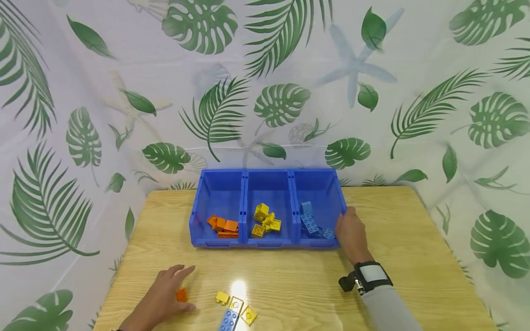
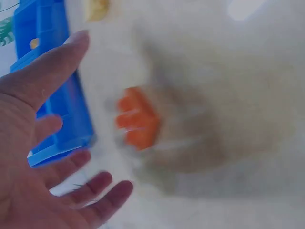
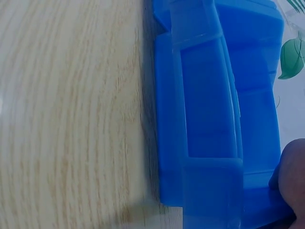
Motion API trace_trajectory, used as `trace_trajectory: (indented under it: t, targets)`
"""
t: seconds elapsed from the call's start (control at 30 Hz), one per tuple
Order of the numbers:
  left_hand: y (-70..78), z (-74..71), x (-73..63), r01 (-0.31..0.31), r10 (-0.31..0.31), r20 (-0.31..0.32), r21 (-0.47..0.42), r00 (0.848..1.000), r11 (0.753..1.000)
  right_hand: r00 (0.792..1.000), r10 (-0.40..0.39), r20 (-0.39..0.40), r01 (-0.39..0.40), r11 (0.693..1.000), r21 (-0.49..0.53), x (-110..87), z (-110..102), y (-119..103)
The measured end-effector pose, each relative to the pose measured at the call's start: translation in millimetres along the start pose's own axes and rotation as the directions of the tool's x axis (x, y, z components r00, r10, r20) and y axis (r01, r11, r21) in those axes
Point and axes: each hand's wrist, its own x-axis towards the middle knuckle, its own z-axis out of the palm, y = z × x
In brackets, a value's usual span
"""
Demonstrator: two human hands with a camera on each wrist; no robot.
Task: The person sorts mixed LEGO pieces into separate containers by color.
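Observation:
My left hand [image 1: 161, 296] hovers beside an orange brick [image 1: 181, 295] at the front left of the table. In the left wrist view its thumb and fingers [image 2: 110, 200] are spread, apart from the blurred orange brick [image 2: 138, 119]. At the right side of the blue three-compartment bin [image 1: 265, 242], my right hand [image 1: 352, 233] grips the side wall near the front corner. The right wrist view shows the bin's front [image 3: 209, 105] close up, with only a bit of the hand [image 3: 291, 176] at the edge.
The bin's compartments hold orange bricks [image 1: 227, 225], yellow bricks [image 1: 265, 219] and blue bricks [image 1: 309, 223], left to right. On the table near the front lie a yellow brick [image 1: 222, 298], a blue brick [image 1: 228, 320] and a flat yellow brick [image 1: 249, 316]. A leaf-patterned cloth [image 1: 265, 59] hangs behind.

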Motion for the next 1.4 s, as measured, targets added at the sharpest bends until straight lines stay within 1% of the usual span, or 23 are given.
trace_trajectory:
  t: [0.1,0.17,0.3,0.33,0.43,0.53,0.67,0.73,0.8,0.87,0.97,1.03,1.17,1.2,1.27,1.33,1.4]
  targets:
    - [-6.9,12.2,-8.6,-0.053,0.055,0.053,-0.040,0.997,0.998,1.000,-0.010,0.001,0.010,1.000,0.005,-0.3,-0.4,1.0]
    - [-11.3,18.4,-12.1,-0.085,0.089,0.073,-0.056,0.993,0.995,1.000,-0.017,-0.001,0.017,1.000,0.010,0.1,-0.7,1.3]
    - [-17.7,25.3,-12.3,-0.143,0.147,0.077,-0.058,0.986,0.988,1.000,-0.025,-0.013,0.026,1.000,0.013,1.1,-0.7,1.4]
    - [-18.6,26.1,-12.0,-0.157,0.162,0.082,-0.066,0.983,0.985,1.000,-0.024,-0.014,0.024,1.000,0.014,1.3,-0.6,1.4]
    - [-19.5,28.3,-11.1,-0.172,0.183,0.098,-0.110,0.978,0.979,1.000,-0.015,-0.011,0.015,1.000,0.017,1.8,-0.3,1.5]
    - [-16.7,31.3,-11.2,-0.194,0.205,0.089,-0.121,0.975,0.974,1.000,-0.012,-0.013,0.012,1.000,0.022,2.8,-0.4,2.4]
    - [-9.1,33.8,-10.8,-0.245,0.248,0.043,-0.068,0.968,0.967,1.000,-0.013,-0.017,0.014,1.000,0.020,3.8,-0.9,3.0]
    - [-5.0,33.6,-9.9,-0.252,0.254,0.028,-0.047,0.967,0.967,1.000,-0.007,-0.014,0.007,1.000,0.017,3.6,-0.9,3.1]
    - [-1.1,31.9,-8.3,-0.254,0.255,0.022,-0.049,0.967,0.966,1.000,-0.001,-0.008,0.001,1.000,0.011,3.2,-0.5,3.3]
    - [3.6,28.4,-6.1,-0.262,0.262,0.007,-0.048,0.965,0.964,1.000,0.002,-0.007,-0.002,1.000,0.007,2.5,0.6,4.1]
    - [13.7,19.0,0.7,-0.278,0.277,-0.027,-0.035,0.960,0.960,1.000,-0.007,-0.015,0.007,1.000,0.002,1.8,2.2,5.1]
    - [22.1,10.6,8.0,-0.282,0.281,-0.048,-0.008,0.958,0.959,0.999,-0.015,-0.030,0.015,1.000,0.001,1.2,3.3,5.7]
    - [35.8,-8.1,27.2,-0.281,0.285,-0.098,0.049,0.954,0.958,0.998,-0.032,-0.047,0.033,0.999,0.006,0.0,4.3,6.1]
    - [38.4,-12.6,32.4,-0.286,0.292,-0.117,0.069,0.949,0.956,0.998,-0.036,-0.049,0.036,0.999,0.008,-0.2,4.5,6.0]
    - [43.6,-21.0,43.9,-0.301,0.315,-0.161,0.104,0.935,0.948,0.997,-0.044,-0.059,0.045,0.999,0.013,-0.4,4.3,5.7]
    - [49.9,-29.2,56.6,-0.322,0.344,-0.206,0.135,0.916,0.937,0.997,-0.047,-0.066,0.048,0.999,0.019,0.1,3.9,4.9]
    - [56.3,-36.4,69.6,-0.348,0.379,-0.243,0.159,0.893,0.924,0.997,-0.043,-0.069,0.045,0.999,0.023,1.2,3.4,4.1]
